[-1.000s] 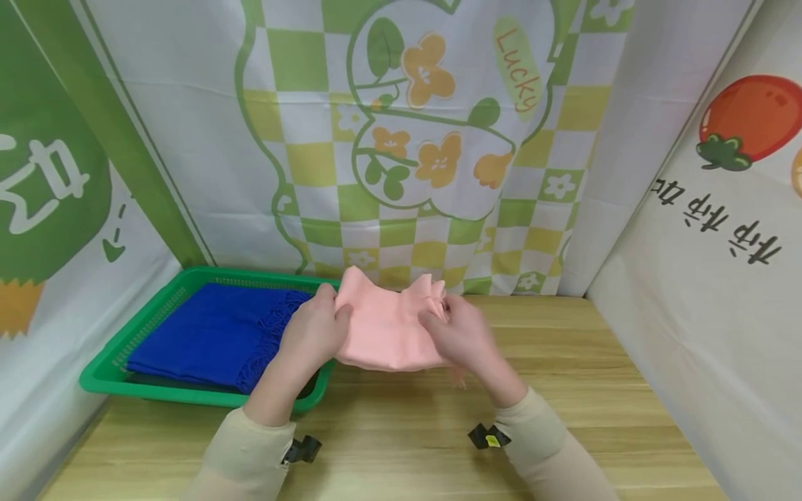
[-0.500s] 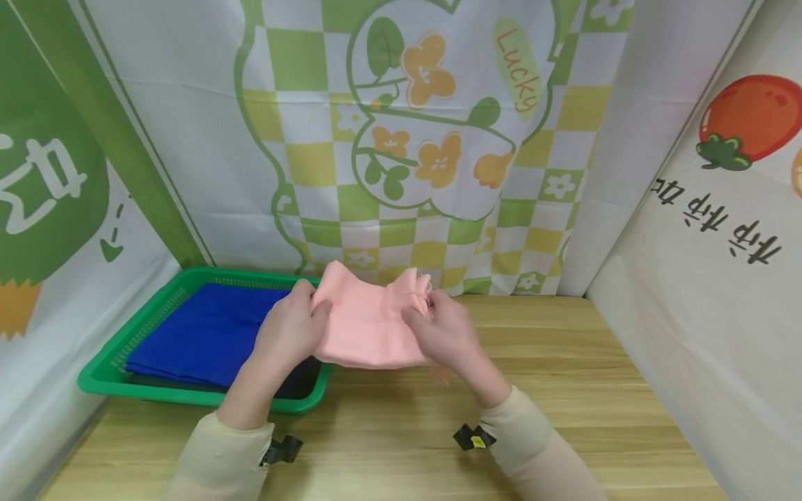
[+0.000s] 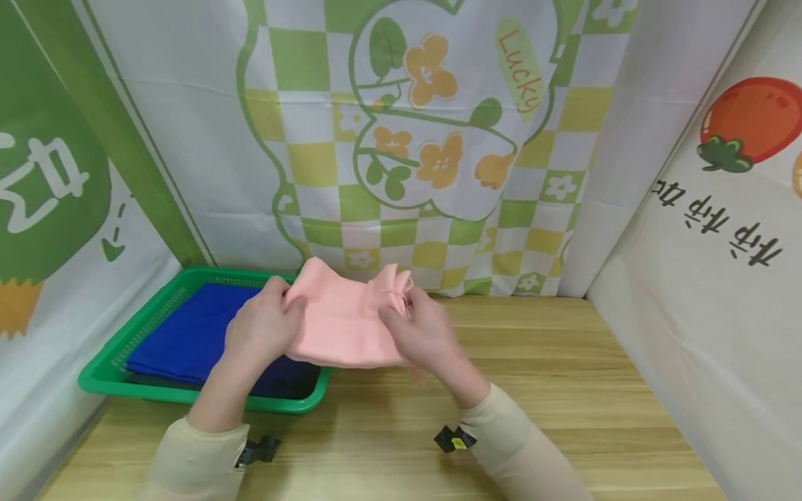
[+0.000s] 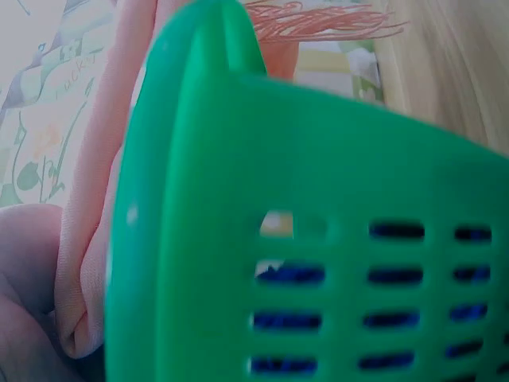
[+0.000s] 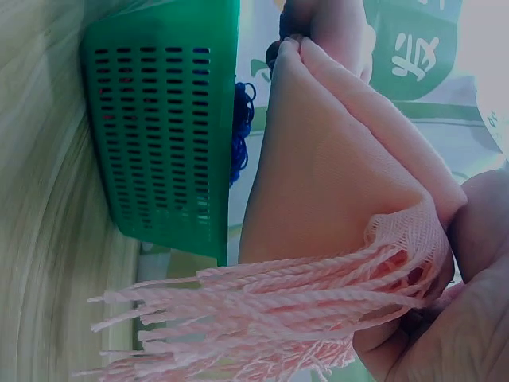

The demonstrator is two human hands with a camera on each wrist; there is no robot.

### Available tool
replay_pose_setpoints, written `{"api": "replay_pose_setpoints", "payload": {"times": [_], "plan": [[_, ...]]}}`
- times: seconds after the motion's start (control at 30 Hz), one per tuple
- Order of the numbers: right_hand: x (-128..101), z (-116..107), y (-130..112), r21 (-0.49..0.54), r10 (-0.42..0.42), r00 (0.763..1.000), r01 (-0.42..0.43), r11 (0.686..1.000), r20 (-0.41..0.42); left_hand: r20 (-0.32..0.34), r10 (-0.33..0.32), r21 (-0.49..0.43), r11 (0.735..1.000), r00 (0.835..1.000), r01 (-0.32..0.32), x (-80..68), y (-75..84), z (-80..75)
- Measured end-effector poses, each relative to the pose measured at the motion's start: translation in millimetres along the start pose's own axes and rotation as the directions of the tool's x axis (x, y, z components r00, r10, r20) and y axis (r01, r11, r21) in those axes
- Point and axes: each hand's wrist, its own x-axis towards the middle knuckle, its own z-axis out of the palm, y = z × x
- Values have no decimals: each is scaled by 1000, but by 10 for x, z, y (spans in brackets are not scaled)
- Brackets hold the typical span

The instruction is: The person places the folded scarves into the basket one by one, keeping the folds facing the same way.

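Observation:
A folded pink scarf (image 3: 344, 323) is held up between both hands in the head view, over the right end of the green basket (image 3: 156, 395). My left hand (image 3: 263, 325) pinches its left edge, thumb on the near face. At the fringed side my right hand (image 3: 427, 334) grips it the same way. In the right wrist view the scarf's twisted fringe (image 5: 262, 318) hangs loose from the fingers. Inside the basket lies a folded blue scarf (image 3: 178, 337), partly hidden behind the left hand and forearm. The basket's slotted wall (image 4: 342, 191) fills much of the left wrist view.
The basket stands at the left on a wood-grain table (image 3: 532, 417). A printed cloth backdrop (image 3: 407, 229) rises behind the table. White side panels flank it, the right one (image 3: 720, 313) bearing a printed strawberry and lettering.
Both hands have moved left together with the pink scarf, bringing it from beside the basket to over its right end. The blue scarf's fringe is now covered from the head view.

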Motion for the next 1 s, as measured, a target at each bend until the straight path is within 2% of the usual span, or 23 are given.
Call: {"api": "replay_pose_setpoints", "payload": {"times": [0.53,1.0], "plan": [[40,304,-256,48,-27,999,24,999,46,-46,-20,30,999,999,22,24,-359,-229],[46,527,-420,70,-67,996,63,996,52,-80,-54,28,998,995,56,30,-555,-403]]}}
